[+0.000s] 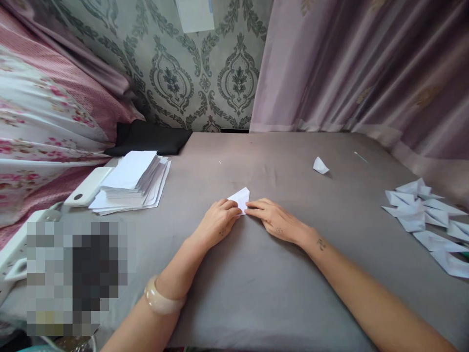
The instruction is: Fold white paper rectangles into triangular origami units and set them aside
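Watching remotely, nearest first: bangle [163,298] on my left forearm, pixelated patch [76,278] at left, can't make out what's in it. Both hands over the grey table [271,298]. Left hand [221,222]: fingers curled, pinching the paper [243,196] at its lower left. Right hand [276,221]: fingers extended, tips touching the paper's right edge; can't tell if they grip. Paper lies on the table between both sets of fingertips, folded, its peak pointing away from me. Power strip [22,244] far left. Heap of folded pieces [412,217] far right, overlapping. Farther: sheet stack [130,171], uneven edges, white device [87,188] just beside it. Single folded piece [320,165] on the right, well apart from the heap; swab [361,157] beyond. Black cloth [154,137] behind the stack, then patterned wall [205,80] and curtain [311,63].
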A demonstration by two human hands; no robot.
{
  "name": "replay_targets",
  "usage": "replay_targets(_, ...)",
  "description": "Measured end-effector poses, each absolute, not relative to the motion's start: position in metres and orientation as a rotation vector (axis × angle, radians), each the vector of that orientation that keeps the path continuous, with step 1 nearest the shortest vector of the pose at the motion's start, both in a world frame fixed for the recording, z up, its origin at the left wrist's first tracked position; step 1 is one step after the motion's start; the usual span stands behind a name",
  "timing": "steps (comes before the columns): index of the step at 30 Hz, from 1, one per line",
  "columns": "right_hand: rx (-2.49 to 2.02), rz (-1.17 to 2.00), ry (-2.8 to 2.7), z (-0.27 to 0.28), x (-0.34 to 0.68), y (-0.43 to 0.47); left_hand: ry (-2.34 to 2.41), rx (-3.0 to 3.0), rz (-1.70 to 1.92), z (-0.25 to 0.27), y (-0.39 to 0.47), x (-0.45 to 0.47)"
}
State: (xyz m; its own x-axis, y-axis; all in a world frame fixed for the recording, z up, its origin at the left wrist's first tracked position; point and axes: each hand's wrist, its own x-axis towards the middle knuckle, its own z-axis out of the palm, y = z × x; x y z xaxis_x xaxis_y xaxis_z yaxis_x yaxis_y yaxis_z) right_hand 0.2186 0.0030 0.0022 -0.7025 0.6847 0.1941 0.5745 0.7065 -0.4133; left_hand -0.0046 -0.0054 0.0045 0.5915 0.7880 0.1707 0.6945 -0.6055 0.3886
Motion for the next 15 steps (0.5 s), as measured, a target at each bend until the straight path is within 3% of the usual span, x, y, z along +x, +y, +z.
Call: replay_targets(15, -0.941, 0.524, -2.54, -0.003, 0.224, 0.006, 1.363, 2.192, 0.448, 0.015, 0.022, 0.002)
